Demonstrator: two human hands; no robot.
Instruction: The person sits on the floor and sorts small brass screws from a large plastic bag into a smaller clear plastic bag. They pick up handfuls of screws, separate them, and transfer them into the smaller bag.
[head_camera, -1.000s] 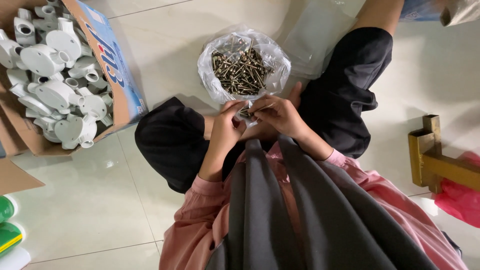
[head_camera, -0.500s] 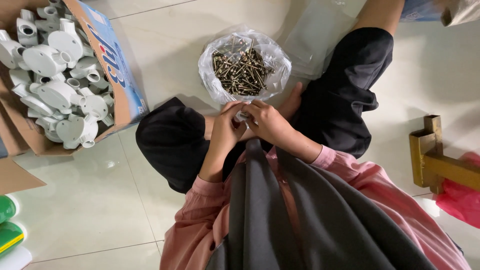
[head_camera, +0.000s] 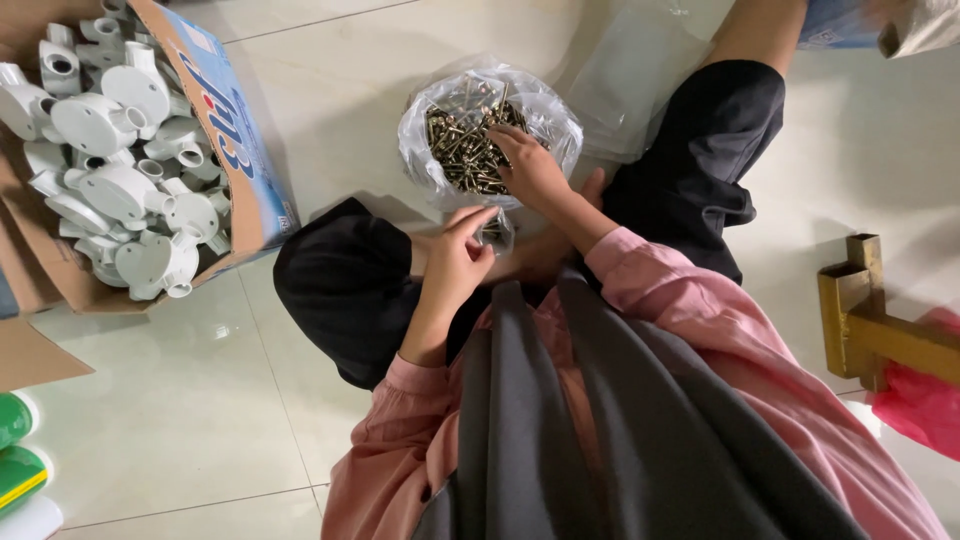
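A clear plastic bag (head_camera: 415, 135) lies open on the floor tiles between my knees and is full of dark brass-coloured screws (head_camera: 460, 150). My right hand (head_camera: 532, 168) reaches into it, fingers curled down into the pile of screws. My left hand (head_camera: 452, 262) is nearer my lap. It pinches a small clear plastic bag (head_camera: 496, 232) that holds a few screws. The two hands are apart, the right one farther from me than the left.
An open cardboard box (head_camera: 245, 170) at the left holds several white plastic conduit junction fittings (head_camera: 120, 190). A brass-coloured metal frame (head_camera: 865, 310) and a red plastic bag (head_camera: 925, 400) are at the right. Green containers (head_camera: 15, 450) sit at the lower left.
Both hands were together at the small bag above my lap. My right hand has since left it and moved forward into the big bag of screws, while my left hand stays on the small bag.
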